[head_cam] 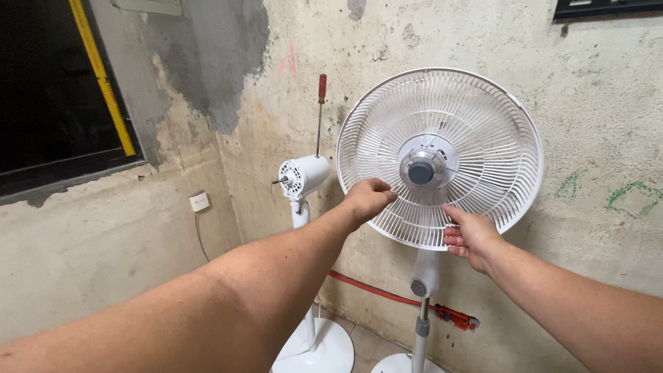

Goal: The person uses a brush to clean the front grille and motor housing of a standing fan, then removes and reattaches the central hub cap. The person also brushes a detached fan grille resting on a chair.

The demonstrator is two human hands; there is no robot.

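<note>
Fingers point(378, 188) of left hand point(367, 199) curl onto white fan grille point(476, 124) at 8 o'clock of hub point(421, 171); right hand point(471, 236) pinches rim at 6 o'clock. Grille sits on stand fan against wall. Judgement: keep grip even, both hands level, avoid bending thin ribs.

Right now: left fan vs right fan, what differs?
The right fan carries a round white grille; the left fan has none, only its bare motor housing and shaft. Both hands, left hand and right hand, grip the right fan's grille; the left fan is untouched. Both are white pedestal fans against the wall.
</note>
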